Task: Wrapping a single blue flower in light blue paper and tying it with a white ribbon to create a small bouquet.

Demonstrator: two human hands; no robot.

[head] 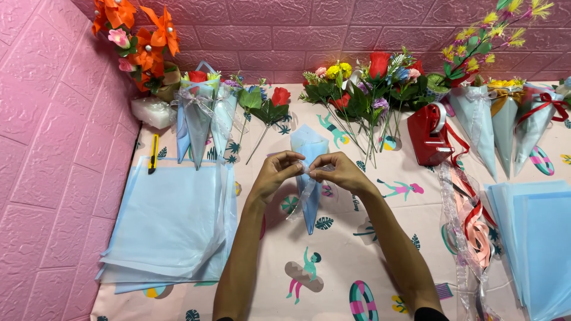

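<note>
Left hand (278, 169) and right hand (339, 171) meet over blue paper cone (309, 148) at tabletop (345, 249) centre; each grip pinched shut on sheer ribbon (304, 190) across cone's middle. Blue sheet stack (169, 220) lies left, red tape dispenser (429, 135) right, loose flowers (357, 95) behind.

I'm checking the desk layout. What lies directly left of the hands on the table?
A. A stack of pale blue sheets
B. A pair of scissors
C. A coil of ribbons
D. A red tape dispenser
A: the stack of pale blue sheets lies left of the left hand; the red tape dispenser and ribbons sit to the right.
</note>
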